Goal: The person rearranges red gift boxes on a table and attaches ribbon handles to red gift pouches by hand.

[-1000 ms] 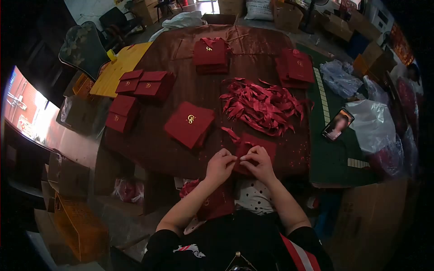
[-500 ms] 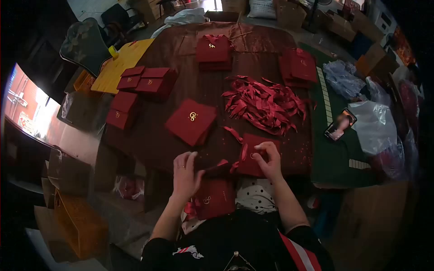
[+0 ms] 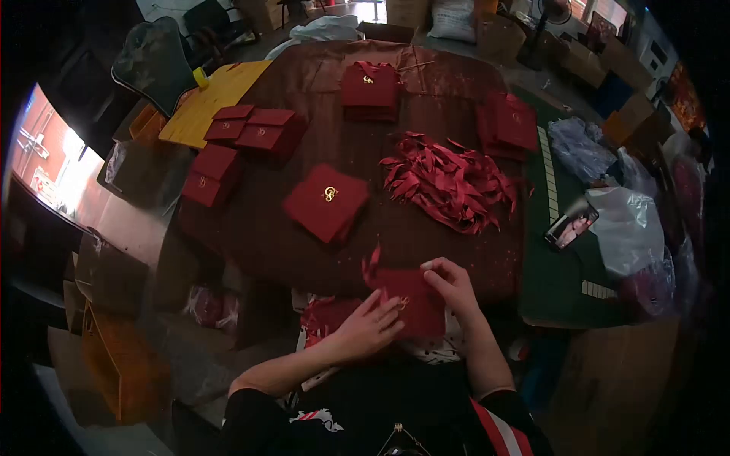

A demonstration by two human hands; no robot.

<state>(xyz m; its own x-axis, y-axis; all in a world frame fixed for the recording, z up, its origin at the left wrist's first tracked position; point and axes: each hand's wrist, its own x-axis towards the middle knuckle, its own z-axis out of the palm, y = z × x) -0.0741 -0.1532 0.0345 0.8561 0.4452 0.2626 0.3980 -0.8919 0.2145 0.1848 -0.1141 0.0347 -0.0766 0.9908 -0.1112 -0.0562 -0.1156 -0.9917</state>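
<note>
Near the table's front edge I hold a small red gift bag point(image 3: 422, 319) with a gold emblem, tilted above my lap. My right hand point(image 3: 452, 285) pinches its upper right corner between thumb and fingers. My left hand point(image 3: 366, 325) is closed on the bag's left side, its fingertips lying over the front and its thumb hidden. A loose red ribbon point(image 3: 371, 263) sticks up from the bag's upper left. Another red bag point(image 3: 327, 315) lies on my lap, partly covered by my left hand.
A heap of red ribbons point(image 3: 449, 182) lies on the brown-covered table point(image 3: 266, 228). Around it are stacked red bags point(image 3: 327, 204), more stacks at the left point(image 3: 262, 133), back point(image 3: 370, 95) and right point(image 3: 511, 125). A phone point(image 3: 572, 226) and plastic bags point(image 3: 627, 228) rest on the green side table.
The bag under my right hand has come off the table towards me. My left hand has moved right, from beside the bag onto its left side.
</note>
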